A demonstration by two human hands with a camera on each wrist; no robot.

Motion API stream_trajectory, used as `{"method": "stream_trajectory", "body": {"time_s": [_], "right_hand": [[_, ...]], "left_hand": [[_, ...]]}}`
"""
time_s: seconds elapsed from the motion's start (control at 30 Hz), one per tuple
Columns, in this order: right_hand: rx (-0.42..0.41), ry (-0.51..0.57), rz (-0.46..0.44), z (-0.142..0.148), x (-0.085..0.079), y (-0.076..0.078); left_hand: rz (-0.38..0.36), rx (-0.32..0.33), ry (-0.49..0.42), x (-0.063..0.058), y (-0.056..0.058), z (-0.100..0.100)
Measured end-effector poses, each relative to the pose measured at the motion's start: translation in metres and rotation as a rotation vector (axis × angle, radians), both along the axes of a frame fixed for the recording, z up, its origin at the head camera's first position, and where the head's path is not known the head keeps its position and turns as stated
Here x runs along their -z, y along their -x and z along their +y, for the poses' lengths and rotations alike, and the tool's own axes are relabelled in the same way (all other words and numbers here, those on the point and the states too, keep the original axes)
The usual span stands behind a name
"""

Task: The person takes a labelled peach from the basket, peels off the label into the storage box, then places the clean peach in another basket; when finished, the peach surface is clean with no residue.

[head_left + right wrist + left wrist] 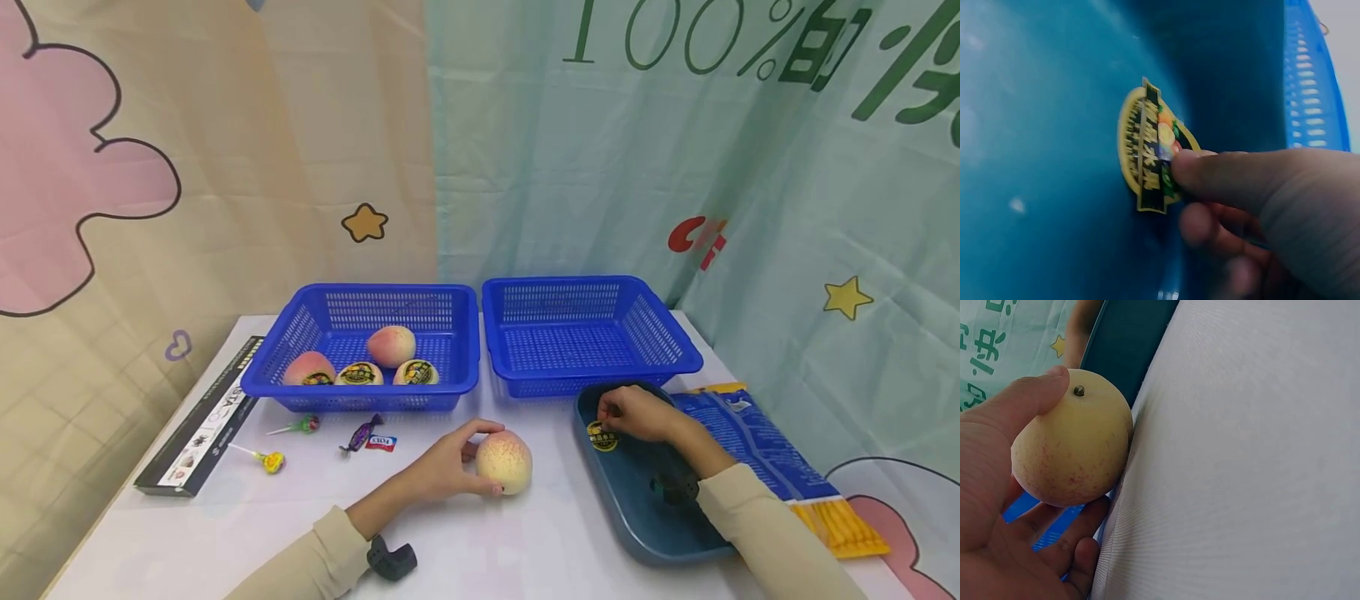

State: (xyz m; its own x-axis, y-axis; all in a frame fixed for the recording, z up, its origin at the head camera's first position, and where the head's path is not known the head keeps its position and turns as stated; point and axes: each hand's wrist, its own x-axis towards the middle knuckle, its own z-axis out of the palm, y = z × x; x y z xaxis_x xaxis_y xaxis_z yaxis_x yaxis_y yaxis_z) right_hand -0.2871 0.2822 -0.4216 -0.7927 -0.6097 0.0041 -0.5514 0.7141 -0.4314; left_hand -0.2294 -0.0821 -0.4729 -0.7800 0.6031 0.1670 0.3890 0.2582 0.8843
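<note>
My left hand (447, 467) grips a pale yellow and pink peach (504, 462) close over the white table, thumb on one side and fingers around the other. In the left wrist view the stem end of the peach (1079, 440) faces the camera near the thumb tip. Inside a dark teal basin (637, 533), my right hand (641, 414) pinches a black and gold fruit sticker (602, 437) by its edge. The right wrist view has the sticker (1147, 150) with its printed face showing, held between thumb and fingers near the basin wall; part of it is hidden by the thumb.
Several peaches (392, 346) sit in the left blue basket (360, 402), some with stickers. Another blue basket (592, 386) stands right of it. Lollipops (273, 462), wrapped candies (362, 435) and a long black box (198, 425) lie at left. A blue-yellow packet (765, 442) lies beside the basin.
</note>
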Motion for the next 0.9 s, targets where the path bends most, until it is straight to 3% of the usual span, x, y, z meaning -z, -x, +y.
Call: {"method": "stream_trajectory", "body": {"time_s": [0.27,0.53,0.7,0.9], "right_hand": [[0.054,-0.088,0.057,-0.007,0.007,-0.005],[0.289,-0.147,-0.034,-0.004,0.005,-0.01],[0.284,-0.064,-0.145,0.006,0.009,-0.009],[0.266,-0.045,-0.165,0.007,0.01,-0.009]], "left_hand": [[0.002,0.003,-0.001,0.001,0.0,-0.001],[0.001,0.004,-0.006,0.002,0.002,0.001],[0.004,0.014,-0.007,0.004,0.003,0.001],[-0.01,0.009,-0.01,0.002,0.002,0.0]]}}
